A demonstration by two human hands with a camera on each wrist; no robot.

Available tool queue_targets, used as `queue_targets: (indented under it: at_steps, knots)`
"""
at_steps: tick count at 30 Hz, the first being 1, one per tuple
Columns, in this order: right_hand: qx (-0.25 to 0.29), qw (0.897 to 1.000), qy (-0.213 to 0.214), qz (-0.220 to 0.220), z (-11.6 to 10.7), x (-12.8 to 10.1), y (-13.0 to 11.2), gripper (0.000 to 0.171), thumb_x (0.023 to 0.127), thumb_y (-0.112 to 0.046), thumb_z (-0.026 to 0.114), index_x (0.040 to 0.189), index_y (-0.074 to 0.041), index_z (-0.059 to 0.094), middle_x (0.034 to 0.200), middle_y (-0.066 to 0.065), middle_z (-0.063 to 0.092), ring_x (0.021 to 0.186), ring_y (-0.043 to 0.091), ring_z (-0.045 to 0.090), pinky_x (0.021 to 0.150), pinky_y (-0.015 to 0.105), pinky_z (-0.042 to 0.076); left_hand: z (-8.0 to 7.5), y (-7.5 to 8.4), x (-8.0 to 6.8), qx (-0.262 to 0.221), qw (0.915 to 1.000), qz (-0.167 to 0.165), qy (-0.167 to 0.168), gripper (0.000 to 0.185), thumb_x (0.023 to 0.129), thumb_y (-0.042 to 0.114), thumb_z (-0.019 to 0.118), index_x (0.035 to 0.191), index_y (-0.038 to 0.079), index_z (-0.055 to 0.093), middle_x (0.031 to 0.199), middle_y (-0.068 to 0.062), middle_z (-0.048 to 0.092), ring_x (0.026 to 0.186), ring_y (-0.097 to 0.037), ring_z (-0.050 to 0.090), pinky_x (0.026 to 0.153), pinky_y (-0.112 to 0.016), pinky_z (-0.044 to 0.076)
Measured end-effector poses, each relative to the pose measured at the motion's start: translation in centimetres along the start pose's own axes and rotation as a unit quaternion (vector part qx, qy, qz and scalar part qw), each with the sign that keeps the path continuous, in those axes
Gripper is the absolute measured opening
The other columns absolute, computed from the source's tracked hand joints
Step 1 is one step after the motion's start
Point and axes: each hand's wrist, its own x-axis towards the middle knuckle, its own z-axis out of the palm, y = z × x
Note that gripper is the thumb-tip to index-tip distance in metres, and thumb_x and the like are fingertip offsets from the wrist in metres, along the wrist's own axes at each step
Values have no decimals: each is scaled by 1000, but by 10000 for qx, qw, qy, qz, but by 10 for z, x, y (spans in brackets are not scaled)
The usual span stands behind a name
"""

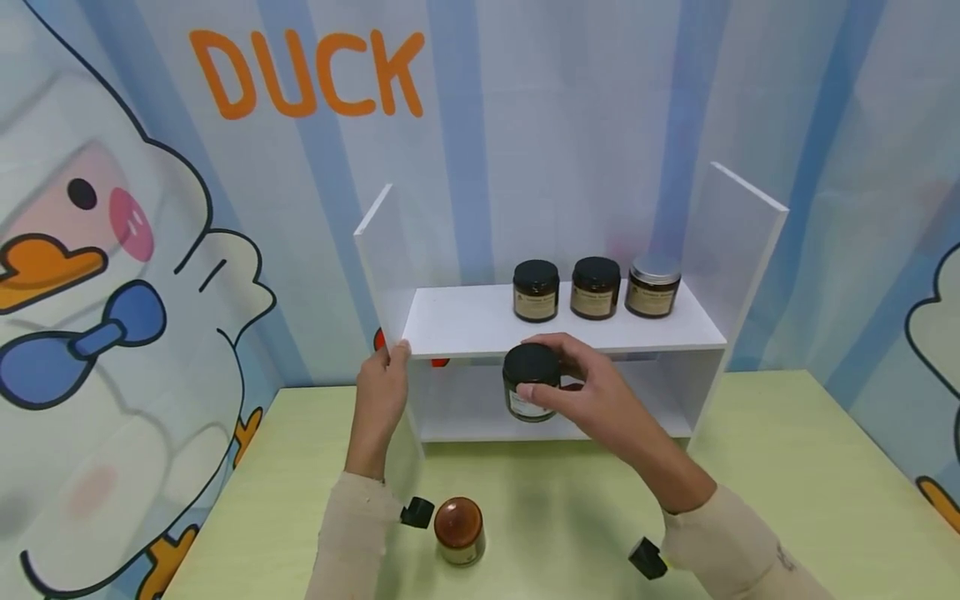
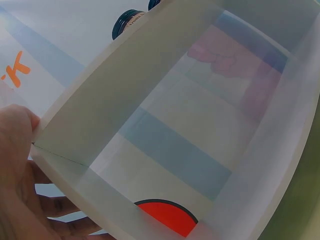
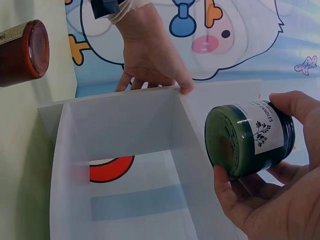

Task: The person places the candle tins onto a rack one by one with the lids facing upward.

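A white open shelf unit [image 1: 457, 325] stands on the green table [image 1: 787, 467]. My left hand [image 1: 390, 360] grips the front edge of its left side panel [image 2: 75, 135], thumb on the outside. My right hand [image 1: 557, 372] holds a dark glass jar [image 1: 529, 382] with a black lid and a white label, just in front of the upper shelf's front edge. In the right wrist view this jar [image 3: 247, 137] lies sideways in the fingers [image 3: 250, 200], bottom toward the shelf opening. On the upper shelf stand two black-lidded jars [image 1: 536, 291] and a silver-lidded jar [image 1: 652, 287].
An amber jar with a brown lid [image 1: 459, 530] stands on the table near my left forearm. The lower compartment [image 3: 135, 200] of the shelf holds nothing. A printed duck backdrop [image 1: 112, 250] closes the back and left; a red patch [image 2: 165, 216] shows through behind the shelf.
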Motion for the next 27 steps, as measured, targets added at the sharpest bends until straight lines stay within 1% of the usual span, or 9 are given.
queue_targets:
  at_steps: [6, 11, 13, 15, 17, 20, 22, 27]
  knots:
    - [-2, 9999, 101, 20, 0, 7, -3, 55, 88, -34, 79, 138, -28, 57, 130, 5, 62, 115, 28, 59, 82, 40, 53, 0, 0, -1, 86, 10000, 8, 17, 56, 106, 44, 40, 134, 1, 59, 134, -19, 61, 107, -32, 53, 93, -51, 43]
    - [-27, 9999, 126, -45, 0, 12, -5, 55, 88, -34, 79, 138, -29, 57, 130, 5, 61, 114, 28, 59, 81, 40, 53, 0, 0, -2, 65, 10000, 20, 25, 55, 106, 44, 40, 134, 1, 59, 133, -19, 61, 106, -31, 52, 92, -50, 42]
    - [-20, 9999, 135, -64, 0, 15, -6, 55, 88, -34, 79, 138, -28, 57, 131, 5, 61, 114, 28, 59, 81, 40, 53, 0, 0, -2, 73, 10000, 42, 42, 55, 106, 44, 40, 134, 1, 60, 130, -19, 62, 103, -31, 52, 90, -48, 41]
    - [-11, 9999, 152, -72, 0, 17, -7, 55, 89, -33, 79, 139, -27, 57, 131, 5, 60, 115, 28, 59, 81, 39, 53, 0, 0, -2, 94, 9999, 49, 49, 56, 106, 44, 40, 133, 0, 60, 123, -20, 62, 99, -31, 50, 86, -47, 40]
    - [3, 9998, 163, -81, 0, 19, -8, 55, 89, -33, 79, 139, -26, 56, 132, 5, 60, 115, 28, 59, 82, 39, 53, 0, 1, -1, 101, 9999, 46, 56, 56, 106, 45, 40, 133, 1, 60, 122, -18, 62, 98, -31, 50, 85, -46, 40]
    - [1, 9998, 195, -104, 0, 21, -9, 55, 89, -34, 79, 139, -26, 56, 132, 5, 60, 115, 28, 59, 82, 39, 53, 0, 0, -1, 57, 10000, 28, 35, 56, 105, 45, 40, 134, 1, 59, 126, -18, 62, 102, -31, 52, 88, -48, 42]
    - [-43, 9996, 234, -127, 0, 22, -10, 56, 88, -35, 79, 139, -27, 56, 131, 5, 60, 114, 27, 60, 82, 39, 54, 0, 0, 0, 2, 10000, 20, 14, 56, 105, 45, 40, 135, 1, 59, 133, -16, 60, 108, -31, 53, 93, -50, 42]
    - [-236, 9990, 330, -195, 0, 25, -11, 58, 87, -40, 79, 139, -27, 56, 129, 3, 61, 113, 25, 61, 81, 39, 53, 0, 0, 0, -71, 10000, -18, -11, 56, 105, 45, 41, 136, 2, 58, 136, -17, 59, 113, -31, 53, 97, -53, 42]
